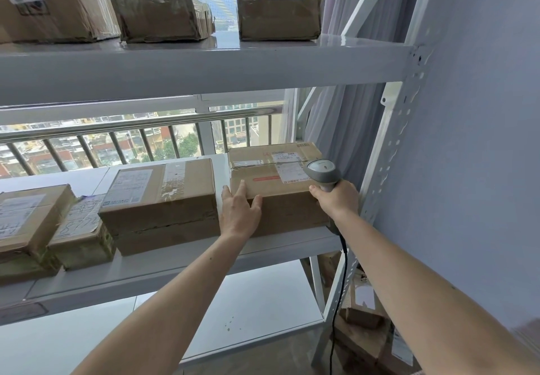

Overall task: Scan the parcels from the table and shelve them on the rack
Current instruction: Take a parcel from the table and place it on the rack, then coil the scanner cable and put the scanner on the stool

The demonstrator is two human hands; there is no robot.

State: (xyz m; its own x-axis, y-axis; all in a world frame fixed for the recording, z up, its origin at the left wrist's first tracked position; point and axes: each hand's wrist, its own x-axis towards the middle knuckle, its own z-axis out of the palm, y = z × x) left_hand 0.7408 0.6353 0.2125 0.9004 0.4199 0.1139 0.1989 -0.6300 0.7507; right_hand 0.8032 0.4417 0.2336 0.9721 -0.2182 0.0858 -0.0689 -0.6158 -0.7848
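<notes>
Middle shelf of the rack (204,66), right end. The parcel (277,187) sits flat on the shelf board, its label facing up at the far right, its long axis running left to right along the shelf. Its near face looks about level with the shelf's front edge, so I judge it not quite home.

My left hand (240,212): fingers straight and spread, laid against the parcel's near left corner, fingertips over the top edge. Nothing gripped; it presses rather than holds.

My right hand (336,199): wrapped around the handle of the grey scanner (323,173), head tilted over the parcel's near right corner, cable hanging down past the shelf. The thumb side just touches the box's near right edge.

Key relation: the parcel lies directly beyond both hands, far side, so any push goes straight away from me. The left hand is the freer one and sits square on the face. Just to the left stands a neighbouring box (163,199), a narrow gap between them; a skewed push could close it.
</notes>
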